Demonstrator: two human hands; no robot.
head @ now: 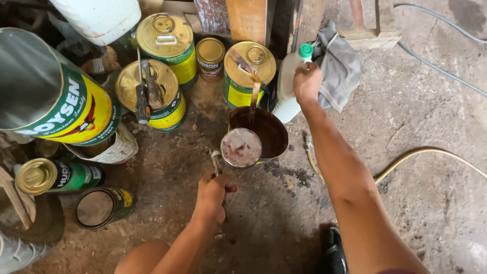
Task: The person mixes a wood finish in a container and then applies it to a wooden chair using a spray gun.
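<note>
While your left hand [212, 195] clenches the spray gun [238, 148] by its handle, steadying its cup on the floor [406, 116], your right hand [306, 81] grasps the white bottle [289, 86] standing just behind, beside the open can [264, 131].

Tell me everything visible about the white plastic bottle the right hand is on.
The white plastic bottle looks like translucent-white plastic with a green screw cap, which is on. It stands on the concrete floor, leaning slightly, beside a yellow-and-green paint can and against a grey rag. The right hand grips its upper body just below the cap. Its lower part shows ribbed grooves. The contents cannot be made out.
</note>
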